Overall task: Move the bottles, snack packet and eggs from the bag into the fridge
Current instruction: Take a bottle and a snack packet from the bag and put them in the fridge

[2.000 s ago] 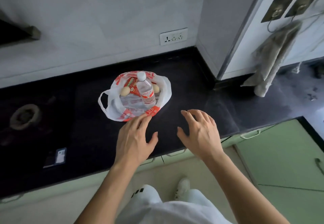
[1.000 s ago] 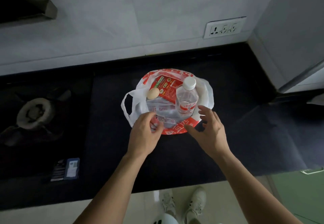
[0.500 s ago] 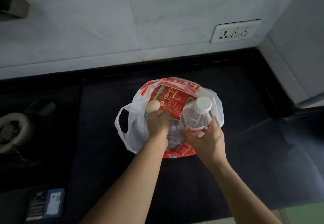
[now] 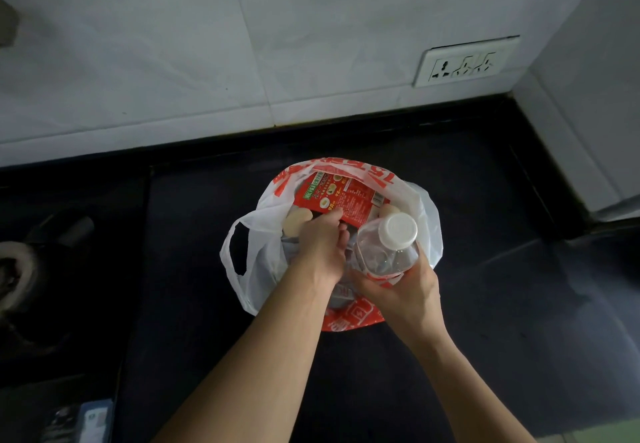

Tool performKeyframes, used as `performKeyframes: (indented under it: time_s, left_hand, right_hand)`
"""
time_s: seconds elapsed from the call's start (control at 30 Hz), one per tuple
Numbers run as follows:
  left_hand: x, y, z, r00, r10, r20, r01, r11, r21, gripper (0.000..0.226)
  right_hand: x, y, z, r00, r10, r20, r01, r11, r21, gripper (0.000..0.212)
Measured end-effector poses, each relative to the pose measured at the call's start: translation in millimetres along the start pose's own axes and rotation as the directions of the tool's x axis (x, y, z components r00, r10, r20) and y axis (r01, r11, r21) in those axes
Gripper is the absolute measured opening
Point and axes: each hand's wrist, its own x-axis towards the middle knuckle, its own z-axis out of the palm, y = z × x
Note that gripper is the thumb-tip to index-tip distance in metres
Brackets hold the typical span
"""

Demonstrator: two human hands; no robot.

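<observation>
Bottle (image 4: 389,252) in right grip (image 4: 405,290); egg (image 4: 297,223), snack packet (image 4: 341,196) beside; burner (image 4: 14,269) far left

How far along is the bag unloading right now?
Done: nothing; the snack packet, left egg and right egg sit in the bag. In hand: the right hand grips the white-capped bottle; the left hand reaches inside, its grasp hidden. Left: every item; no fridge in view.

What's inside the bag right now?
A red snack packet, a left egg and a right egg, plus a bottle gripped by the right hand. The left hand reaches in, covering whatever lies beneath.
</observation>
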Motion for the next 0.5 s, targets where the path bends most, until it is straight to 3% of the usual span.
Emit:
performKeyframes:
  time_s: [0.1,0.27,0.5]
  left_hand:
    - [9,-2,3,0.995,0.022,0.093,-0.020,1.000,-0.020,0.045]
    - [18,-2,3,0.986,0.001,0.166,0.016,0.995,-0.103,0.060]
    - [0,4,1,0.993,0.075,0.095,-0.072,0.997,-0.034,0.037]
  right_hand:
    - [3,0,-1,1.000,0.004,0.009,-0.004,1.000,0.022,0.078]
    - [6,2,-1,0.999,-0.019,0.026,0.018,0.999,0.035,0.081]
    - [1,1,-2,0.998,-0.055,0.016,0.054,0.996,0.071,0.066]
